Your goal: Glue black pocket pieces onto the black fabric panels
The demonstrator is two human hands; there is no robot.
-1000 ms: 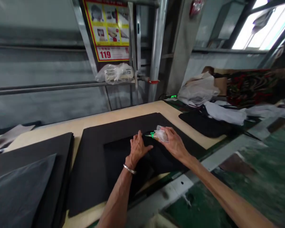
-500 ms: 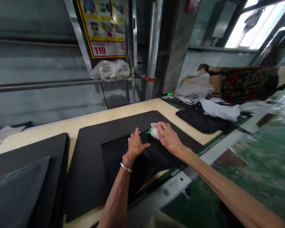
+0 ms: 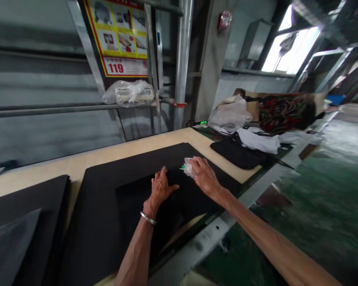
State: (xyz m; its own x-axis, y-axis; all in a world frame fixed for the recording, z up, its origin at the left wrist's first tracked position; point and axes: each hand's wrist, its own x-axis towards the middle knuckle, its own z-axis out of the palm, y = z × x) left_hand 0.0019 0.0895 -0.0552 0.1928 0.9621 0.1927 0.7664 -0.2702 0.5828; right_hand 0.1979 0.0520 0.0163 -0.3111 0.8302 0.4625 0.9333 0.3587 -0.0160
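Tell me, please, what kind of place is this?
Probably a garment or fabric workshop: black sheets, where the right hand holds a small packet, lie stacked on a long wooden table, piled cloth sits at its far end, and a safety poster hangs behind it.

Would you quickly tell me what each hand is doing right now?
Left hand: open, flat on the black sheet.
Right hand: shut on a clear bag.

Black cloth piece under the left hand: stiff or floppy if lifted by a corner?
Probably floppy: the black cloth piece shows soft creases toward its near edge and seems to sag there. Likely light; it may slide on the black sheet below, as the left hand lies flat on it. The right hand pinches crumpled clear plastic.
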